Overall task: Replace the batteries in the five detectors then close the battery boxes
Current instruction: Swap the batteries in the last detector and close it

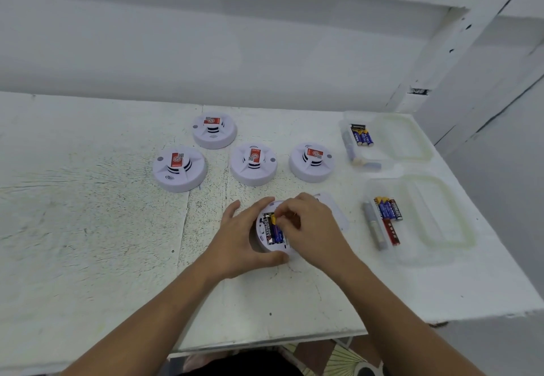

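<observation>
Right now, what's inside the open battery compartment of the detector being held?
Two batteries lie inside the flipped detector; the right hand covers the remainder, and the left hand steadies the rim.

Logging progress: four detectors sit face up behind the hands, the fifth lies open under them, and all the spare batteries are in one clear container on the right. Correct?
Not quite. The head view shows two clear containers on the right, both holding batteries: the far container and the near container. The rest stands: four detectors face up, the open detector under the hands.

Open tabletop (88, 228) is left on the left side — the far middle is blocked by four detectors (253, 163), the right edge by two battery boxes (412, 219).
</observation>
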